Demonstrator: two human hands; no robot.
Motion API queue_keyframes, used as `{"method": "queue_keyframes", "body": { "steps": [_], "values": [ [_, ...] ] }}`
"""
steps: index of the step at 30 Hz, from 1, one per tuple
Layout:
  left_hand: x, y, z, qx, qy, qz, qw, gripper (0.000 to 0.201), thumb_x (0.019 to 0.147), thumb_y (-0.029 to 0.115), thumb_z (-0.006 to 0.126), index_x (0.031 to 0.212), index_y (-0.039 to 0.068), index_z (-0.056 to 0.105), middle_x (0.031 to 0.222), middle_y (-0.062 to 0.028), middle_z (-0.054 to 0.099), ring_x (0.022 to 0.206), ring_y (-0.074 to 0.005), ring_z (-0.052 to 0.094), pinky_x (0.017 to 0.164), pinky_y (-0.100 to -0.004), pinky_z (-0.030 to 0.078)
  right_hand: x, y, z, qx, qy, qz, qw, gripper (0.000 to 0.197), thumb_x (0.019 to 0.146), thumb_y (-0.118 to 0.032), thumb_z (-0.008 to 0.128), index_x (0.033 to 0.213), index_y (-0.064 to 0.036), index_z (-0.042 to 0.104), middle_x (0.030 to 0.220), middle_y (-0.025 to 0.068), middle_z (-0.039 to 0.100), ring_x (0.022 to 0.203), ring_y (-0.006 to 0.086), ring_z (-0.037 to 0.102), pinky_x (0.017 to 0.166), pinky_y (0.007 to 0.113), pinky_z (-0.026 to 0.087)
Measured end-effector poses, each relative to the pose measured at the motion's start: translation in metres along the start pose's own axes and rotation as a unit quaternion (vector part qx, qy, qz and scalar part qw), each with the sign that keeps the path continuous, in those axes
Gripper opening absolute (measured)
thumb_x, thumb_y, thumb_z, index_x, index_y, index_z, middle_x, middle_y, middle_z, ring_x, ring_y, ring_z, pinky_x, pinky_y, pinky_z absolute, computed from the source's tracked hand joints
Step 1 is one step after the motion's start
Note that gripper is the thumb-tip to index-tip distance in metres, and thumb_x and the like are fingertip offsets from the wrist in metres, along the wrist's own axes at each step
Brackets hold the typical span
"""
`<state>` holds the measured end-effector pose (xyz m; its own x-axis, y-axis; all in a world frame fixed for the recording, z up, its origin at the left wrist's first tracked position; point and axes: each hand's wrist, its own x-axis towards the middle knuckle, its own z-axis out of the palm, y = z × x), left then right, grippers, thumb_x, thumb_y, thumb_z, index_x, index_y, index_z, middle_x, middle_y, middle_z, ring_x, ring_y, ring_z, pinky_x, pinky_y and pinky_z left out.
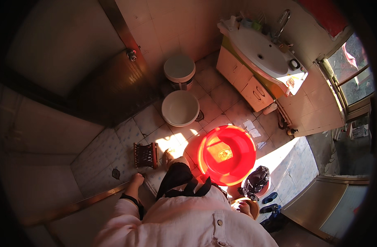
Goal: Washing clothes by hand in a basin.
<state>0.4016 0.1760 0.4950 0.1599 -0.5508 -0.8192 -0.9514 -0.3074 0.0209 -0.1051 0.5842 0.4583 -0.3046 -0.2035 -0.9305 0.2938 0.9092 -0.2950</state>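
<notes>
My right hand (245, 209) is at the lower right, its fingers over the rim of a tan, round basin (254, 209) held close to my side. Most of that basin is hidden by my shirt and arm. On the left, my left hand (136, 180) hangs near a small dark brown slatted stool (146, 155), apart from it. Its fingers are too small and foreshortened to read. In front of me a large red plastic tub (248, 164) stands on the tiles in bright sunlight. A black plastic bag (257, 180) lies in a pale container beside the tub.
A white bucket (180, 66) and a white basin (172, 116) stand ahead. The sink cabinet (246, 84) with a tap (284, 22) is at the far right. Blue slippers (270, 198) lie at the lower right. A wooden door (114, 82) rises on the left.
</notes>
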Motion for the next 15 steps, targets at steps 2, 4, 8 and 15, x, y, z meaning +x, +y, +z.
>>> {"method": "queue_keyframes", "body": {
  "steps": [2, 4, 8, 15],
  "values": [
    [0.02, -0.006, -0.005, -0.005, 0.009, 0.02, 1.0, 0.029, 0.078, 0.014, 0.054, 0.106, 0.004, 0.058, 0.108, -0.0148, 0.059, 0.098, -0.0306, 0.056, 0.083, -0.0387, 0.045, -0.005, -0.012, 0.011, 0.017, 0.024, 0.007, 1.0, 0.034, 0.079, -0.007, 0.051, 0.112, -0.0063, 0.052, 0.084, 0.0061, 0.058, 0.065, 0.021, 0.06, 0.052, 0.034, 0.048],
    [0.033, 0.007, -0.026, -0.048, -0.001, 0.014, 0.999, 0.03, 0.077, 0.016, 0.055, 0.104, 0.003, 0.058, 0.106, -0.0165, 0.059, 0.097, -0.0298, 0.057, 0.083, -0.0374, 0.045, -0.007, -0.021, 0.017, 0.068, 0.066, 0.009, 0.995, 0.032, 0.079, -0.007, 0.05, 0.111, -0.0072, 0.052, 0.083, 0.0059, 0.057, 0.065, 0.0213, 0.06, 0.052, 0.034, 0.048],
    [0.102, 0.017, -0.072, -0.09, 0.024, 0.046, 0.995, 0.03, 0.076, 0.015, 0.058, 0.103, 0.004, 0.058, 0.101, -0.0149, 0.061, 0.094, -0.0283, 0.058, 0.081, -0.0365, 0.046, -0.009, -0.058, 0.049, 0.127, 0.11, 0.018, 0.986, 0.03, 0.08, -0.007, 0.048, 0.109, -0.0088, 0.052, 0.081, 0.0055, 0.056, 0.065, 0.0218, 0.06, 0.052, 0.035, 0.048],
    [0.181, 0.039, -0.189, -0.121, 0.117, 0.151, 0.974, 0.024, 0.076, 0.015, 0.059, 0.099, 0.007, 0.061, 0.095, -0.0109, 0.064, 0.088, -0.0247, 0.061, 0.075, -0.0358, 0.048, 0.024, -0.216, 0.147, -0.088, 0.104, -0.144, 0.98, 0.032, 0.079, -0.011, 0.052, 0.11, -0.0012, 0.053, 0.089, 0.0101, 0.062, 0.067, 0.018, 0.061, 0.054, 0.028, 0.048]
  ]
}}
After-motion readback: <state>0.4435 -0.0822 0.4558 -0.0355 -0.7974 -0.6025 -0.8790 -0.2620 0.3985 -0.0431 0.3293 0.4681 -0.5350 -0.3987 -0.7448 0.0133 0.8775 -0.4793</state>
